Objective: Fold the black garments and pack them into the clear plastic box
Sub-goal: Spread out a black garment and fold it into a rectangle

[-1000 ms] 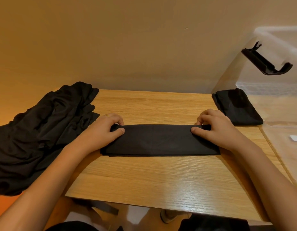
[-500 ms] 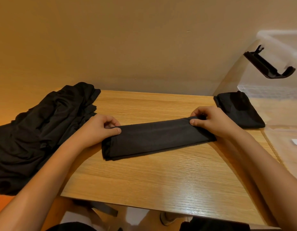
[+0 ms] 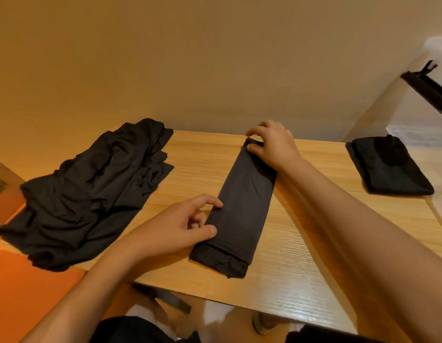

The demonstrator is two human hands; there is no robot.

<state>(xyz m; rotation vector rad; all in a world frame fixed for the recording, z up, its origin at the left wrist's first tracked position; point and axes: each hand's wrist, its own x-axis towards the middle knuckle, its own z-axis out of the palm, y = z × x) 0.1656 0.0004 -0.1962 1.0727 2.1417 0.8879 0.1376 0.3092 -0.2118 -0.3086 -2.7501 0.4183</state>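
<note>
The right hand point(image 3: 273, 148) pinches the far end of a long folded black garment point(image 3: 242, 206), thumb on top of the cloth and fingers curled over its upper tip, just above the middle of the frame. The left hand point(image 3: 175, 226) grips the same strip at its left edge near the lower end, with the thumb pressed on the top face and the forefinger touching the edge farther up. The strip lies flat on the wooden table point(image 3: 301, 256), running on a slant from upper centre down to lower centre. At left a loose heap of black garments point(image 3: 91, 189) spills over the table's edge. At right lies a second, folded garment point(image 3: 388, 167), at the foot of the clear plastic box point(image 3: 398, 112); whether it is inside cannot be told. A black clip point(image 3: 428, 91) sits on the box in the upper right.
</note>
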